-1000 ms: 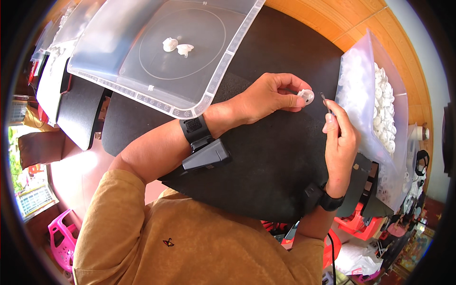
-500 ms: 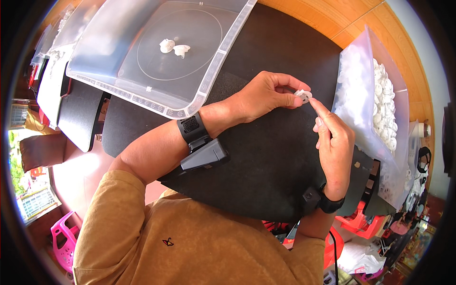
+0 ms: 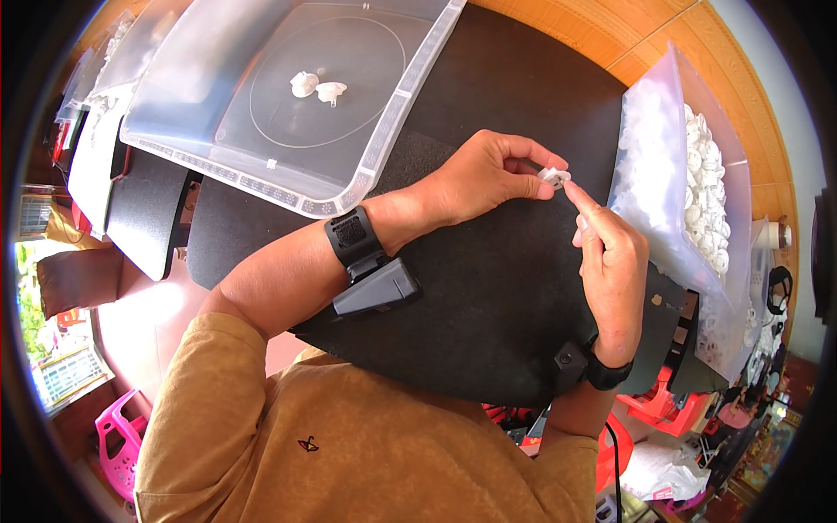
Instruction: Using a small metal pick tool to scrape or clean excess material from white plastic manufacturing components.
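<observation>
Over the dark tabletop, my left hand (image 3: 493, 177) pinches a small white plastic fitting (image 3: 554, 178) between thumb and fingertips. My right hand (image 3: 609, 261) has its index finger stretched out, its tip at the near right edge of the fitting. The right thumb stands apart from that finger, and the remaining fingers are bent and partly hidden. Two similar white pieces (image 3: 304, 84) lie close together in a wide clear plastic tub (image 3: 324, 207) at the upper left. A translucent bin (image 3: 654, 166) to the right holds a heap of white plastic pieces (image 3: 704, 187).
The black table (image 3: 462, 305) reaches close to my body. Each wrist wears a black strap with a device, the left one a grey box (image 3: 377, 289). A black cable (image 3: 615, 453) hangs by my right arm. A pink plastic chair (image 3: 118, 440) stands at lower left.
The white fitting has tilted slightly in my left fingers. My right index finger has shifted a little to the left with it. The tub and bin look the same.
</observation>
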Tool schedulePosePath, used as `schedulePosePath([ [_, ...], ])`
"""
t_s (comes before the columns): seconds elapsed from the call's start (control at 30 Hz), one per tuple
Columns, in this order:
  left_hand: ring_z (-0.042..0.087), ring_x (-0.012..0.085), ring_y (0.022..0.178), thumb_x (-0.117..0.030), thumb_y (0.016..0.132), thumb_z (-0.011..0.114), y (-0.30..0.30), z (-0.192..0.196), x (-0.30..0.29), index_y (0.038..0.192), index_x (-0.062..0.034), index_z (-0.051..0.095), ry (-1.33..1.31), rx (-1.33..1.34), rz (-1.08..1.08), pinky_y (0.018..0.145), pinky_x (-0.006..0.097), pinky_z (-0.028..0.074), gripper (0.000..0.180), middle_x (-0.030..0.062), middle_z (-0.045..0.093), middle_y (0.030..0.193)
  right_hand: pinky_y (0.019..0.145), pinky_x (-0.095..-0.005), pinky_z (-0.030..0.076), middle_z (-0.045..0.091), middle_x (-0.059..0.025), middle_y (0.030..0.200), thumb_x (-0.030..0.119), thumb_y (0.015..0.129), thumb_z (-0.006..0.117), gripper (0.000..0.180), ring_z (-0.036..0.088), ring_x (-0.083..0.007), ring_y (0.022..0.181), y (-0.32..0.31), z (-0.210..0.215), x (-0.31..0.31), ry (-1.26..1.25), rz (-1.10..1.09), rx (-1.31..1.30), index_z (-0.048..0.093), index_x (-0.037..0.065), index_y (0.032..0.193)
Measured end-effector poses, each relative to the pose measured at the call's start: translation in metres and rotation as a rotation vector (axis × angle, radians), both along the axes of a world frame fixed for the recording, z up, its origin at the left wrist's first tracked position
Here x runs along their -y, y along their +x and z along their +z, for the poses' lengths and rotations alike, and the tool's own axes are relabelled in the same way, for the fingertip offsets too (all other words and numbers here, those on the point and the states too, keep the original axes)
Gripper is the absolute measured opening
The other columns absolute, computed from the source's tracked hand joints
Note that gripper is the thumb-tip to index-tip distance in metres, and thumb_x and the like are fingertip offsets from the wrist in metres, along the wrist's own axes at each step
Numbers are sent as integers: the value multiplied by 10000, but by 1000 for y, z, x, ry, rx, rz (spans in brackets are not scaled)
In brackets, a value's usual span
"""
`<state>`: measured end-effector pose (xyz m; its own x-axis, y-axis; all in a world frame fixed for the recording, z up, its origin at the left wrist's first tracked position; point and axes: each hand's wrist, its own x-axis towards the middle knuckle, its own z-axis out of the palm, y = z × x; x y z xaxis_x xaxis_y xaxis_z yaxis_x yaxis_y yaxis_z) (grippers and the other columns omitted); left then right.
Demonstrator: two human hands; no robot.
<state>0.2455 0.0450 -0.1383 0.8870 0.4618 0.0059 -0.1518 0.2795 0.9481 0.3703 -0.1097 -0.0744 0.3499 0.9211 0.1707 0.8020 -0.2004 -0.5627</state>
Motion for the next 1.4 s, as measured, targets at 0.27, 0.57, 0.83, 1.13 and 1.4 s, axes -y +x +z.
schedulePosePath([
  [0.27,653,98,875,-42,860,716,2,-6,4,1111,11,687,79,7,44,810,238,526,258,64,716,952,599,-420,465,584,-179,747,-32,881,545,356,587,-340,633,-5,2,1,-30,6,81,672,98,1187],
  [0.57,647,99,935,-9,870,695,1,-4,3,1114,10,669,200,-100,-1,857,245,522,246,66,698,1043,607,-434,474,622,-191,796,-16,885,546,327,616,-369,690,-3,0,3,-28,40,161,675,85,1168],
  [0.83,642,94,926,-8,871,691,2,-2,4,1113,15,668,250,-133,-28,845,239,518,244,61,698,1036,651,-427,499,670,-192,897,-14,877,548,334,637,-373,743,4,-3,5,-11,72,130,676,87,1168],
  [1.13,628,115,1015,-51,895,687,0,2,0,1128,-2,624,87,3,-54,930,269,500,246,73,673,1101,583,-228,452,635,-48,755,-15,863,655,281,559,-57,647,9,13,6,156,-89,-196,655,7,1144],
  [1.4,645,125,949,-43,872,704,1,2,2,1132,5,607,36,80,-103,878,272,515,281,76,669,1054,432,-181,321,629,-34,745,119,973,595,131,429,-13,483,10,-32,-17,274,-38,-693,583,14,896],
])
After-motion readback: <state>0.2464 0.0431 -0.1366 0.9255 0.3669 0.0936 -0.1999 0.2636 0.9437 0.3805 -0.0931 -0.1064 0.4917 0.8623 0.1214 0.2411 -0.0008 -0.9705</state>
